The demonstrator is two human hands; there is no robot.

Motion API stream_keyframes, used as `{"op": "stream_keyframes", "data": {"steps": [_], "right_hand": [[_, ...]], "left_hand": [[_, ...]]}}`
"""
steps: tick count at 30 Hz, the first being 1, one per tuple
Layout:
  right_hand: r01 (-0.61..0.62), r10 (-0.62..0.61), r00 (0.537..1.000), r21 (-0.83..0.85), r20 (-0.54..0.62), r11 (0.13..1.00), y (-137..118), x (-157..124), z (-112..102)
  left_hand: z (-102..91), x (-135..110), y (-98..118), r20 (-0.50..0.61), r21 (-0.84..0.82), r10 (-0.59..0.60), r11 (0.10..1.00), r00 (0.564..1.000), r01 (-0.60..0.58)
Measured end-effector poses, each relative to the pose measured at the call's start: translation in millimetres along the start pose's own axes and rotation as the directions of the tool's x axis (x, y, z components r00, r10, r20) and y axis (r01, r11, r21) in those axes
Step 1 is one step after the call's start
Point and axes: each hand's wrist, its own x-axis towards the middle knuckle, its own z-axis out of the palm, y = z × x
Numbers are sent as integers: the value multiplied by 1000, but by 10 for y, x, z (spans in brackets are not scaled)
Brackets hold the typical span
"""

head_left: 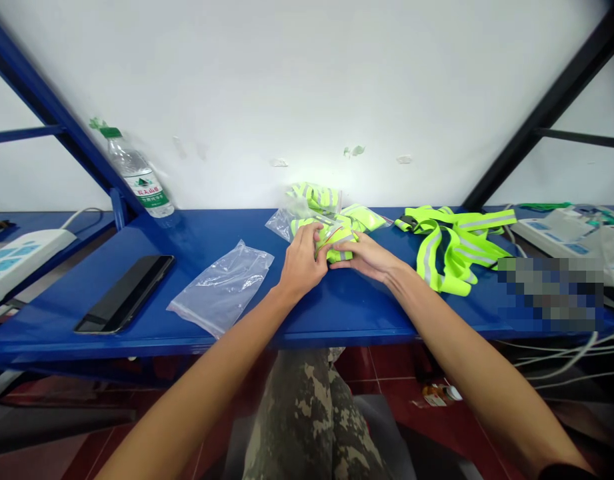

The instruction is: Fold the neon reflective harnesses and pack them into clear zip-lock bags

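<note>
Both my hands meet at the middle of the blue shelf (197,233), pressing a folded neon-yellow reflective strap bundle (339,243) between them. My left hand (301,263) curls its fingers over the bundle's left end. My right hand (369,259) grips the right end with fingers closed on it. Behind the bundle lie packed yellow straps in clear bags (321,203). An empty clear plastic bag (224,287) rests flat to the left of my left hand.
An unfolded reflective vest (451,243) lies to the right. A black phone (127,293) lies at the left, a water bottle (137,173) stands by the wall. Power strips (17,257) and cables sit at both ends. Blue and black frame struts slant upward.
</note>
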Motion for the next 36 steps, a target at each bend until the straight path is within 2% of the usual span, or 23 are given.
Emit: {"op": "stream_keyframes", "data": {"steps": [7,11,14,19,24,29,32,36], "right_hand": [[109,-121,989,-139,-79,984,125,53,61],[154,-206,956,-241,-207,958,219,103,84],[186,-278,930,-341,-243,922,281,118,82],[284,-399,907,-505,-135,815,306,59,95],[401,-533,846,-648,-9,648,277,20,155],[503,-543,813,-724,211,472,314,113,114],[497,-540,810,-757,228,425,349,156,76],[476,-564,803,-777,193,412,358,151,71]], "left_hand": [[0,-18,30,-71,72,-28,997,997,33],[-1,-20,47,-74,128,-56,990,996,65],[1,-22,38,-62,135,-64,988,996,72],[12,-26,13,-90,100,-67,992,994,75],[18,-6,16,-162,10,-94,995,982,97],[19,3,30,-225,-5,-77,997,971,77],[16,-1,49,-226,-22,-57,998,972,53],[6,0,81,-210,-34,-38,999,977,32]]}}
